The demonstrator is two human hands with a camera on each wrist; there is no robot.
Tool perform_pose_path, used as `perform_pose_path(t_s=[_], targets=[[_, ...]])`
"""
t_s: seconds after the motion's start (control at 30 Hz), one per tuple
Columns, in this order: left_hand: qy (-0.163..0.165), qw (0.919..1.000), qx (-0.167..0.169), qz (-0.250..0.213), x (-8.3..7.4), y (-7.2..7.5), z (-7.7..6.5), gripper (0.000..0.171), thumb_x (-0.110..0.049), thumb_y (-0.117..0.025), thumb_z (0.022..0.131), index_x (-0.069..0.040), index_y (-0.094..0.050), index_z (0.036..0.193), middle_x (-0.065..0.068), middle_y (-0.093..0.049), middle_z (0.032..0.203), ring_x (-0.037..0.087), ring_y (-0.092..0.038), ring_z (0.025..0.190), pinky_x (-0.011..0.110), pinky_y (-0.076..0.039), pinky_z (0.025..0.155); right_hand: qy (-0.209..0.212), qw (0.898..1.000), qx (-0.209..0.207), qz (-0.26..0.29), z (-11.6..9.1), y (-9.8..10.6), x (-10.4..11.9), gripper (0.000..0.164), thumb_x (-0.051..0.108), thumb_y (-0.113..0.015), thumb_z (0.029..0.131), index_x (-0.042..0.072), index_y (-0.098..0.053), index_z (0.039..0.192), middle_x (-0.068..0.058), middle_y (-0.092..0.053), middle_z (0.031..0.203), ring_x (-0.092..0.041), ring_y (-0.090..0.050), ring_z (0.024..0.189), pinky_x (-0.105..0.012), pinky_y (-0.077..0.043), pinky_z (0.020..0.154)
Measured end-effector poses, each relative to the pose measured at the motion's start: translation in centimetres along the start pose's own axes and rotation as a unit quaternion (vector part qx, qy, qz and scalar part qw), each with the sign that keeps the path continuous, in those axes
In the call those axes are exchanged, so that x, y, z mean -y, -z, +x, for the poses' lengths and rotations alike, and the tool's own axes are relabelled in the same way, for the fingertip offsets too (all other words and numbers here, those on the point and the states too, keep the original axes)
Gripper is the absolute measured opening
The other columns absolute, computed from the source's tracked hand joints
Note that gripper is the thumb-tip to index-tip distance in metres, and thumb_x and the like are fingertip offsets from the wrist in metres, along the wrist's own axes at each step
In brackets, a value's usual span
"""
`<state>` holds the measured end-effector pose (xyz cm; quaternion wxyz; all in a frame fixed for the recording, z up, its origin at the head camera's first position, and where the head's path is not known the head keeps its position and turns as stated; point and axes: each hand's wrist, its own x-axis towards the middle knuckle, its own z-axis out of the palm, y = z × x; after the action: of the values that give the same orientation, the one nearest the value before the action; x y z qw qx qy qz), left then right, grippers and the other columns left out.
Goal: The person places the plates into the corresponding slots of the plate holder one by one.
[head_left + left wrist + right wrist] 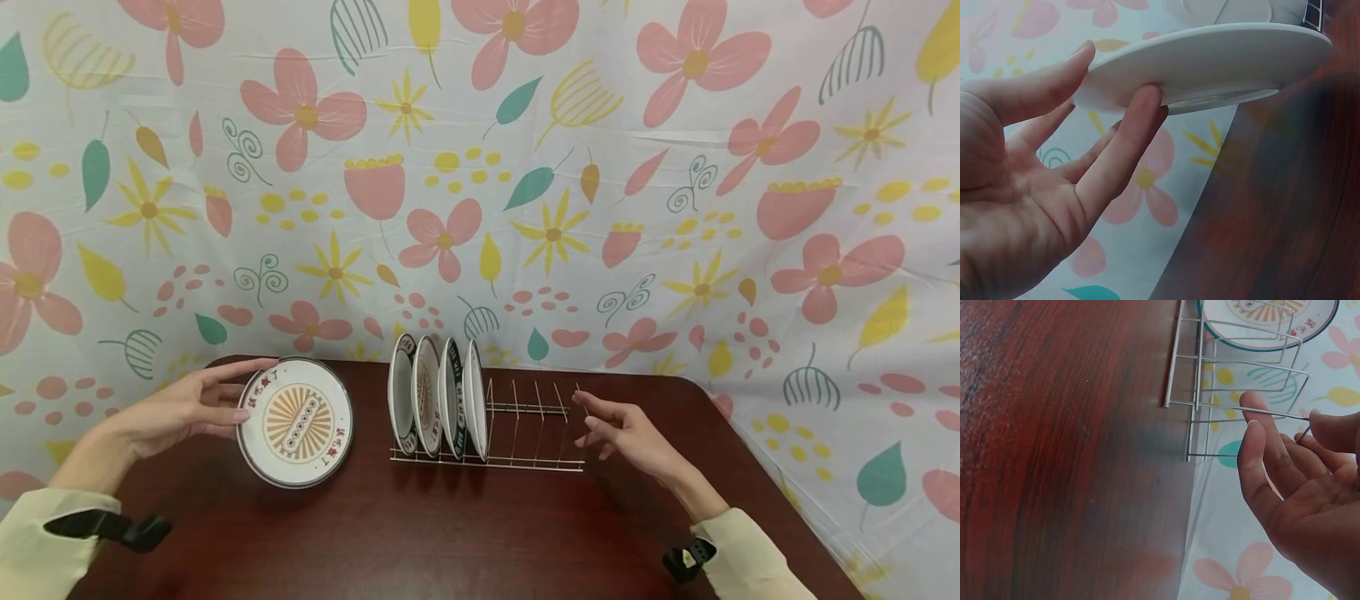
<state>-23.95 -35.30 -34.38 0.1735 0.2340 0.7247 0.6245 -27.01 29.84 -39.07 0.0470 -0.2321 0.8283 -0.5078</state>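
Note:
In the head view, my left hand point(176, 412) grips the left rim of a white plate point(300, 421) with a sunburst print and red characters, its face towards me. The left wrist view shows the plate point(1210, 59) from its underside, pinched between thumb and fingers. On the table stands a metal wire dish rack point(525, 465). Several plates point(429, 396) stand upright in its left half, while its right slots hold none. My right hand point(630, 433) is at the rack's right end; in the right wrist view its thumb and fingers pinch an end wire point(1272, 412).
The rack stands on a dark red-brown wooden table point(375, 533), towards its back edge. Behind the table hangs a white cloth point(480, 183) printed with flowers and leaves. A black strap point(108, 527) is on the left sleeve and another strap point(688, 558) on the right.

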Motion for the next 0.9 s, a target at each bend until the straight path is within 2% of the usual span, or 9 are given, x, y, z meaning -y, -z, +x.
perform_pose_path(t_s=[0.1, 0.27, 0.57, 0.73, 0.9], targets=[[0.006, 1.0000, -0.002, 0.002, -0.4, -0.2, -0.4, 0.069, 0.006, -0.056, 0.104, -0.020, -0.036, 0.165, 0.019, -0.056, 0.140, 0.029, -0.068, 0.116, 0.055, -0.058, 0.090, 0.000, 1.000, 0.001, 0.000, 0.0, 0.0, 0.0, 0.052, 0.010, -0.055, 0.110, -0.004, -0.042, 0.159, -0.029, -0.041, 0.159, -0.036, -0.074, 0.100, -0.042, -0.061, 0.068], [0.005, 0.9998, 0.015, -0.008, -1.2, -0.9, -0.9, 0.070, 0.007, -0.054, 0.105, -0.016, -0.030, 0.167, 0.020, -0.055, 0.143, 0.031, -0.066, 0.120, 0.057, -0.057, 0.091, 0.002, 1.000, 0.002, 0.000, 0.0, 0.0, 0.0, 0.052, 0.010, -0.055, 0.110, -0.003, -0.042, 0.159, -0.028, -0.041, 0.159, -0.035, -0.074, 0.100, -0.042, -0.061, 0.068], [0.012, 0.9994, 0.031, -0.007, -2.5, -3.0, -1.1, 0.070, 0.007, -0.056, 0.103, -0.014, -0.032, 0.166, 0.027, -0.053, 0.143, 0.035, -0.065, 0.119, 0.060, -0.056, 0.093, 0.001, 1.000, 0.005, 0.000, -0.1, 0.0, -0.2, 0.052, 0.011, -0.055, 0.111, -0.002, -0.041, 0.159, -0.027, -0.042, 0.159, -0.033, -0.074, 0.100, -0.042, -0.061, 0.069], [0.005, 0.9975, 0.066, -0.024, -3.0, -4.0, -0.9, 0.071, 0.009, -0.054, 0.103, -0.011, -0.030, 0.166, 0.031, -0.052, 0.142, 0.037, -0.065, 0.119, 0.062, -0.055, 0.093, 0.000, 1.000, 0.005, 0.002, 0.0, 0.0, -0.2, 0.052, 0.011, -0.054, 0.111, -0.002, -0.041, 0.160, -0.026, -0.042, 0.160, -0.034, -0.074, 0.101, -0.042, -0.061, 0.069], [-0.009, 0.9936, 0.104, -0.042, -3.1, -5.1, -0.8, 0.070, 0.012, -0.051, 0.102, -0.007, -0.029, 0.165, 0.034, -0.051, 0.140, 0.037, -0.064, 0.119, 0.060, -0.056, 0.092, 0.003, 1.000, 0.005, 0.001, 0.0, 0.0, 0.0, 0.052, 0.011, -0.055, 0.111, -0.002, -0.041, 0.159, -0.027, -0.041, 0.160, -0.034, -0.074, 0.100, -0.043, -0.061, 0.069]])
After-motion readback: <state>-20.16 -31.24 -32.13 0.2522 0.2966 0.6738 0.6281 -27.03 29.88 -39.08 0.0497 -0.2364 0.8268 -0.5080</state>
